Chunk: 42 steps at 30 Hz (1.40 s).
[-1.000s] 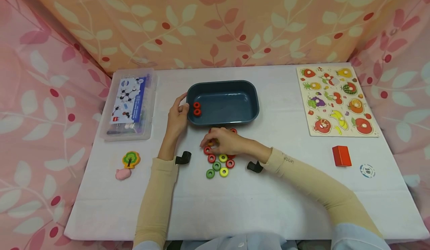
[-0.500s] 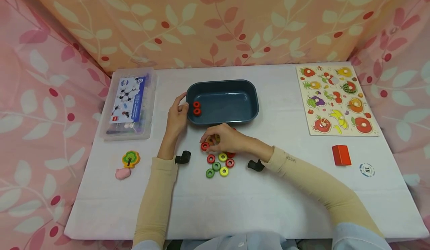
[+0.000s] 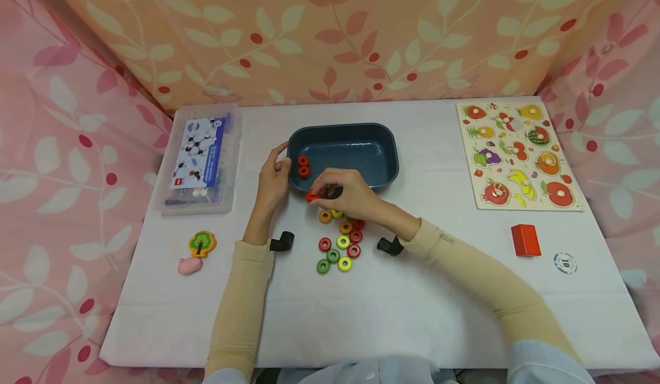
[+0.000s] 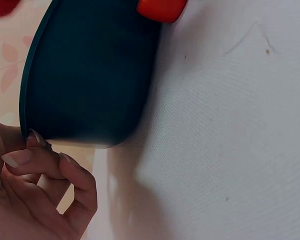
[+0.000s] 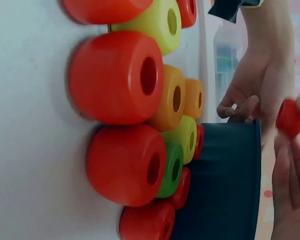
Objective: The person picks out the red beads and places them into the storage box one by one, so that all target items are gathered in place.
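Note:
A dark blue tray (image 3: 361,155) stands at the middle of the table, with two red ring beads (image 3: 303,172) at its left end. My left hand (image 3: 273,183) grips the tray's left rim, and the left wrist view shows curled fingers (image 4: 80,182) at that corner. Between thumb and fingertips, my right hand (image 3: 348,192) pinches a red bead (image 5: 290,118), held at the tray's near rim. Below that hand lies a loose group of red, orange, yellow and green beads (image 3: 343,242); its top part is partly hidden.
A clear plastic box (image 3: 196,155) lies back left, with a tree piece (image 3: 201,243) and a pink piece (image 3: 189,266) nearer. At right are a fruit puzzle board (image 3: 518,155), a red block (image 3: 526,240) and a round "10" chip (image 3: 565,263).
My right hand has picked a red bead out of the group and carried it away from me to the tray's near rim. My left hand has stayed on the tray.

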Each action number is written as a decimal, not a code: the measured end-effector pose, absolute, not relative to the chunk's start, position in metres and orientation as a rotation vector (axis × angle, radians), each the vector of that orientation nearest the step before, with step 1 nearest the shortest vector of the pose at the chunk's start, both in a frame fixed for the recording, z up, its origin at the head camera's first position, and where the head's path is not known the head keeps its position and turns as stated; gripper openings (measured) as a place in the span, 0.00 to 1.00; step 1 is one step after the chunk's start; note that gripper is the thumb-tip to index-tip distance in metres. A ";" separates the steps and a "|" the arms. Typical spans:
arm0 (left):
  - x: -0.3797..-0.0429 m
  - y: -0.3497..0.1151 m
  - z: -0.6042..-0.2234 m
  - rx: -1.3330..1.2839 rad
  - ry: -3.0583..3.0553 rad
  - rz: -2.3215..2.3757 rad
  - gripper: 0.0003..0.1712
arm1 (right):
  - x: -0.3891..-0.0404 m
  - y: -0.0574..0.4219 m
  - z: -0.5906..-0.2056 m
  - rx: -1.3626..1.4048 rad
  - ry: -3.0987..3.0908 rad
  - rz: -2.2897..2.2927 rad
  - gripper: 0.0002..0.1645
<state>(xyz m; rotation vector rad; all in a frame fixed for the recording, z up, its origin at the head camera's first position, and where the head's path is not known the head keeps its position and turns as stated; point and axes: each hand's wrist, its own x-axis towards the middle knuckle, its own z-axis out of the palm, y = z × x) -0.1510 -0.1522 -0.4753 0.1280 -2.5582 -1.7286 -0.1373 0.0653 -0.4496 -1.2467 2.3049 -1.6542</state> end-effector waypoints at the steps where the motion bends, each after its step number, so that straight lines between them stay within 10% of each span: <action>1: -0.151 -0.152 -0.475 0.127 -2.553 -1.733 0.24 | -0.140 0.065 -0.450 -1.221 2.353 -1.645 0.11; 19: -0.151 -0.151 -0.478 0.148 -2.559 -1.753 0.24 | -0.190 0.046 -0.461 -0.643 2.535 -1.123 0.05; 42: -0.152 -0.152 -0.477 0.131 -2.544 -1.747 0.24 | -0.177 0.051 -0.459 -0.942 2.442 -1.520 0.12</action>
